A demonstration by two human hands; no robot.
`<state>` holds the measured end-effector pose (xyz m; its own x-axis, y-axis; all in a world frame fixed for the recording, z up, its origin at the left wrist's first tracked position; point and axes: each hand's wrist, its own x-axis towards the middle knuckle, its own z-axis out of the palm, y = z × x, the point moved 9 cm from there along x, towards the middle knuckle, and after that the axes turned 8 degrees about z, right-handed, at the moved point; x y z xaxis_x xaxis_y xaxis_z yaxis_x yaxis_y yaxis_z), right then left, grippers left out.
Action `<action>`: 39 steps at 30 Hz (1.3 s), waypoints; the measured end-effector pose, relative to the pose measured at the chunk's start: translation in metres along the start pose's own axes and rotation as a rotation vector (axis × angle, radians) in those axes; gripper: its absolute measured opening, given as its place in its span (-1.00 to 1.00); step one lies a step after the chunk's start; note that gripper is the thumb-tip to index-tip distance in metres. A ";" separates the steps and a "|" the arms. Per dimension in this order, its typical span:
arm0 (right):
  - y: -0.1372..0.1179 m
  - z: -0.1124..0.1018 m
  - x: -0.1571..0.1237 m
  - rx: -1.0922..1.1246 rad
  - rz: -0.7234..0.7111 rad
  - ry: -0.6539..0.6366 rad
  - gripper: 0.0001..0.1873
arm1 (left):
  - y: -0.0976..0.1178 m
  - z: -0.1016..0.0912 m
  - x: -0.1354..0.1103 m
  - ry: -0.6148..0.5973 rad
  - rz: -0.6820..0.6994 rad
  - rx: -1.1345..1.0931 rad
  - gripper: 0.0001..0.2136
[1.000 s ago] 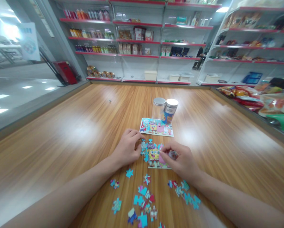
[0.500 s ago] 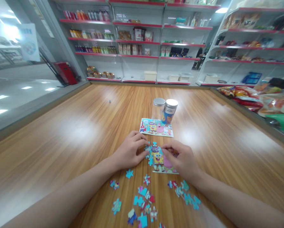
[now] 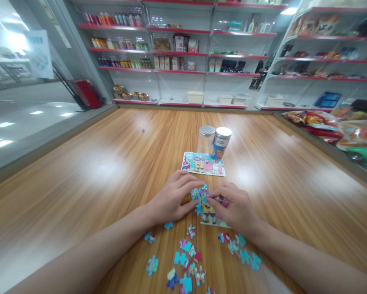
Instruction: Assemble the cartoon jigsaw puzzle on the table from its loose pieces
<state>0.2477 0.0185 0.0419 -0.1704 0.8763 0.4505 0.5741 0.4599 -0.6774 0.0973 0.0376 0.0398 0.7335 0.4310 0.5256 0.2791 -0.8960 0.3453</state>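
While both hands work close together, the head view shows a jigsaw puzzle [image 3: 208, 207] partly joined on the wooden table [image 3: 110, 163], between the hands. Its middle and near edge look put together, with a straight border toward six o'clock; toward ten o'clock the outline is ragged with knobs, so that side seems unfinished.

At nine o'clock from it, the left hand [image 3: 173, 198] curves over that ragged side, thumb and fingers apart, fingertips at the pieces. At three o'clock, the right hand [image 3: 237, 204] has thumb and forefinger close together above the puzzle; I cannot tell whether a piece is between them. It hides much of the right side.

Judging by the loose pieces [image 3: 180, 258] at six to seven o'clock, a fair share is left. More pieces [image 3: 245, 256] lie at five o'clock, and one blue piece [image 3: 168, 225] at eight is partly covered by the left hand.

At twelve o'clock lies a picture card [image 3: 203, 164], with a clear jar [image 3: 206, 143] and a printed can [image 3: 221, 143] standing at its far edge, partly blocking it. Snack bags [image 3: 318, 122] are heaped at two o'clock; shelves [image 3: 180, 73] stand beyond at twelve.
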 end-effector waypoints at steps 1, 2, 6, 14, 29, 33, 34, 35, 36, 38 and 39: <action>-0.001 0.001 0.000 0.001 -0.007 -0.004 -0.96 | 0.001 0.001 0.000 -0.010 0.001 -0.001 -0.60; 0.000 0.001 0.000 0.002 -0.008 -0.008 -0.96 | 0.000 0.001 0.000 -0.014 -0.006 0.001 -0.60; 0.004 0.003 0.000 0.003 0.010 -0.012 -0.96 | -0.007 0.001 -0.002 -0.006 -0.057 0.008 -0.64; 0.006 0.004 0.001 0.020 0.046 -0.021 -0.95 | -0.013 0.003 -0.005 -0.004 -0.075 -0.002 -0.63; 0.013 0.007 0.001 0.025 0.091 -0.055 -0.95 | 0.000 -0.002 -0.003 0.039 0.055 -0.027 -0.89; 0.013 0.007 0.000 0.028 0.091 -0.058 -0.95 | 0.000 -0.002 -0.004 0.045 0.058 -0.029 -0.85; 0.013 0.007 0.000 0.027 0.094 -0.058 -0.95 | -0.001 -0.003 -0.004 0.055 0.056 -0.022 -0.84; 0.013 0.007 0.000 0.026 0.097 -0.060 -0.95 | -0.002 -0.004 -0.004 0.067 0.050 -0.014 -0.82; 0.014 0.007 0.000 0.025 0.100 -0.060 -0.95 | -0.002 -0.005 -0.005 0.077 0.046 -0.005 -0.80; 0.014 0.007 0.000 0.025 0.100 -0.062 -0.96 | -0.003 -0.005 -0.005 0.082 0.041 0.011 -0.78; 0.014 0.007 0.000 0.023 0.098 -0.061 -0.96 | -0.003 -0.004 -0.005 0.072 0.042 0.016 -0.78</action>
<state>0.2499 0.0262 0.0281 -0.1631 0.9242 0.3452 0.5719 0.3737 -0.7303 0.0900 0.0388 0.0395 0.6985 0.3992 0.5939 0.2595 -0.9147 0.3097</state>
